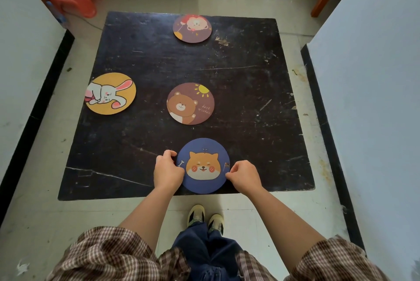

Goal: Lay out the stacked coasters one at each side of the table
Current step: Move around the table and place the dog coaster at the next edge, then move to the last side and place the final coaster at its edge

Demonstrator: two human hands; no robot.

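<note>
Head camera, looking down: two hands set a round coaster at the near edge of a dark square table.

The blue dog coaster point(203, 165) lies flat at the near side, its closest rim just over the black table point(250, 103) edge. The left hand point(167, 170) pinches its left rim and the right hand point(244, 176) pinches its right rim, fingers curled, so both are grasping it. A red-and-purple coaster point(192, 28) sits at the far side and a yellow rabbit coaster point(110, 93) at the left side. The brown bear coaster point(190, 103) lies in the middle, straight ahead of both hands and well apart from them. The right side has no coaster, so the bear coaster probably goes there; the right hand looks better placed for that, though both are about equally near it.
</note>
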